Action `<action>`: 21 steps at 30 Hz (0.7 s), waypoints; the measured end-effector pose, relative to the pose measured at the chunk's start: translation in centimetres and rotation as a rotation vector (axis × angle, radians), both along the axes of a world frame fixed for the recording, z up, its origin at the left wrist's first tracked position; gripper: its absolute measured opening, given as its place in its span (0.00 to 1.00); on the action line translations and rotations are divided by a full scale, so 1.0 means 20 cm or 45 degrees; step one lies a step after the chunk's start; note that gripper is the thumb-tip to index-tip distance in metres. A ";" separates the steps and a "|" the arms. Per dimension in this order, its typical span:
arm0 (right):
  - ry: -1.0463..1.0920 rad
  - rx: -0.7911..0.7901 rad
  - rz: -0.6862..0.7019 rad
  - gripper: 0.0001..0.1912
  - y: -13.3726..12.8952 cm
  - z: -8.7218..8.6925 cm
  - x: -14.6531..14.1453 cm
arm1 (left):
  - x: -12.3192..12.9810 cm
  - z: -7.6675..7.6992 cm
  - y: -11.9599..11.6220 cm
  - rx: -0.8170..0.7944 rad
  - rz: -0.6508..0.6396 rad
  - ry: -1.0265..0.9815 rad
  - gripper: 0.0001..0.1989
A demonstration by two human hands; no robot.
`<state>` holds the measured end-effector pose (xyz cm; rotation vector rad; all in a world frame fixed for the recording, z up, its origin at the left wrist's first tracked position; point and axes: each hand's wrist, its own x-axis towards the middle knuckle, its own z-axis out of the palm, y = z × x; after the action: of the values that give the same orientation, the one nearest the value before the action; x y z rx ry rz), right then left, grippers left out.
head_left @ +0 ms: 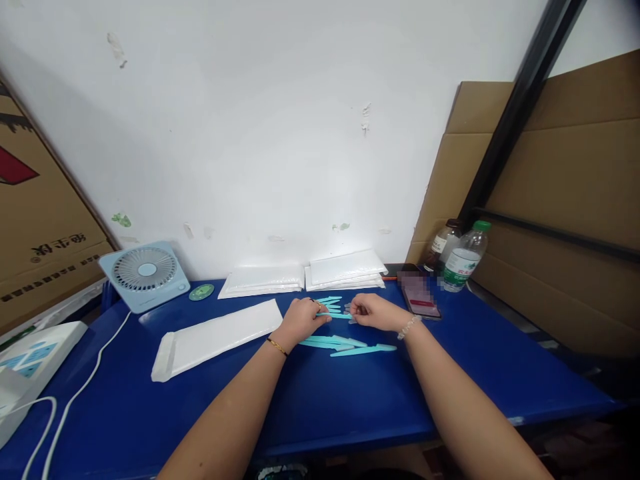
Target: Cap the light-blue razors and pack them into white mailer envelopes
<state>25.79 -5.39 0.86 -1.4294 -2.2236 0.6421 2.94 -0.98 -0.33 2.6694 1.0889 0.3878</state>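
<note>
My left hand (300, 320) is closed around the handle of a slim turquoise eyebrow razor (340, 316), held just over the blue table. At the razor's other end, the fingertips of my right hand (376, 312) are pinched together, beside small clear caps (347, 307). Whether those fingers grip the razor's tip or a cap is hard to see. Several turquoise razors (330, 301) lie fanned out behind my hands. Nearer to me rest a small bunch of razors (327, 343) and a single one (363, 351) pointing right.
A white padded mailer (220, 340) lies left of my hands. Mailer stacks (263, 279) (345, 270) sit against the wall. On the left are a blue fan (145, 275), a green disc (201, 292) and a white cable (95, 373). Rightward are a phone (421, 299) and bottles (464, 263).
</note>
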 end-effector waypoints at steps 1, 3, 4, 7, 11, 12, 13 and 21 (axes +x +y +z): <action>-0.017 0.025 0.000 0.04 0.00 0.00 0.00 | 0.00 0.00 0.01 0.020 0.020 -0.004 0.12; -0.052 0.077 0.005 0.03 0.01 0.00 0.00 | -0.01 0.00 0.03 0.036 0.058 0.004 0.12; -0.075 0.103 0.006 0.03 0.02 -0.01 0.01 | -0.02 0.00 0.04 0.029 0.078 0.016 0.12; -0.129 0.139 -0.041 0.04 0.04 -0.03 0.04 | -0.05 -0.02 0.08 -0.016 0.148 0.040 0.12; -0.099 0.062 -0.125 0.04 0.05 -0.04 0.07 | -0.09 -0.06 0.12 0.028 0.236 -0.007 0.16; -0.082 0.041 -0.120 0.04 0.04 -0.03 0.07 | -0.10 -0.07 0.13 0.061 0.259 -0.022 0.19; -0.064 0.026 -0.103 0.05 0.03 -0.02 0.06 | -0.10 -0.08 0.13 0.092 0.278 -0.032 0.23; -0.220 -0.186 0.177 0.08 -0.06 0.04 -0.05 | -0.08 -0.10 0.12 0.081 0.216 0.011 0.19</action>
<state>24.80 -6.67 1.71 -1.4581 -2.4725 0.7674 1.38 1.45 -2.28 2.6431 1.3316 0.4495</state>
